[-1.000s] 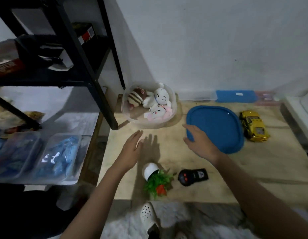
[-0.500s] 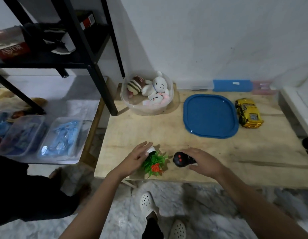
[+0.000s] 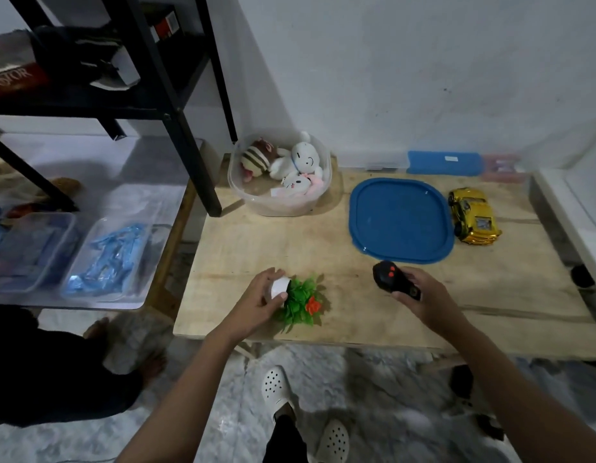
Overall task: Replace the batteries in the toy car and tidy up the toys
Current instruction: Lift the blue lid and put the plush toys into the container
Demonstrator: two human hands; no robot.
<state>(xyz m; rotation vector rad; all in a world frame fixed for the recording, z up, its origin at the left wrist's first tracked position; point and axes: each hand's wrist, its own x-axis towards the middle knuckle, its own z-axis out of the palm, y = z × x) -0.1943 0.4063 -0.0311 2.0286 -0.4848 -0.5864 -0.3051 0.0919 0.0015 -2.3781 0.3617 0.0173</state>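
Wooden table (image 3: 423, 315) carrying, along its far side, a clear tub (image 3: 256, 203) of plush toys, a blue lid (image 3: 401, 218) and — just right of it — the yellow toy car (image 3: 473, 215), untouched. Half a second ago both hands were only closing on items; now the right hand (image 3: 423, 297) has raised the black remote (image 3: 390, 279), fingers wrapped round it, while the left hand (image 3: 259, 304) grips the white pot of the toppled toy plant (image 3: 301, 300) — tidying appears underway, battery work not yet.
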